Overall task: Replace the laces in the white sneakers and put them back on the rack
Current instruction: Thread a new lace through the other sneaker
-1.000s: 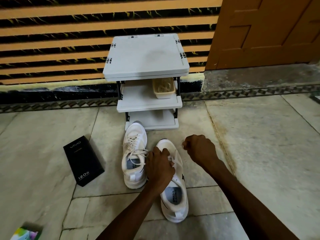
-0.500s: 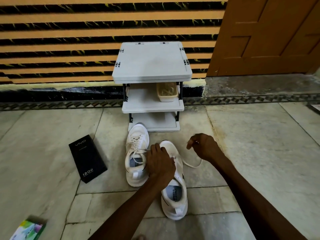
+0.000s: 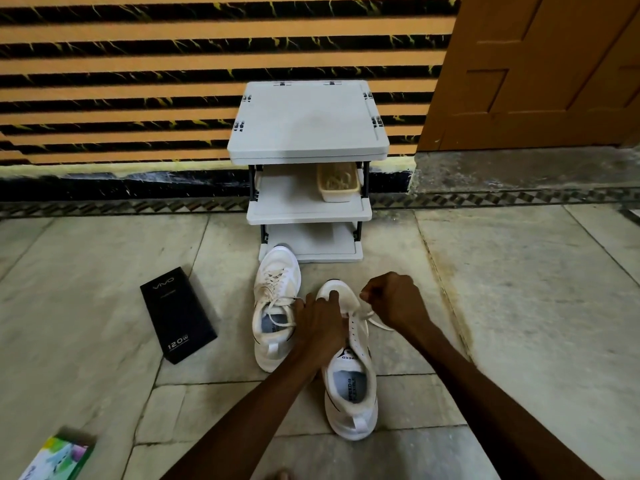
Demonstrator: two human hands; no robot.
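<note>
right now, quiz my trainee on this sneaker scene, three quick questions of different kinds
1. On which shelf of the rack does the basket sit?
2. True or false: the far sneaker is laced.
3. The right hand pinches: a) a lace of the near sneaker; b) the basket; c) the far sneaker.
Key: 1 middle shelf; 2 true; 3 a.
</note>
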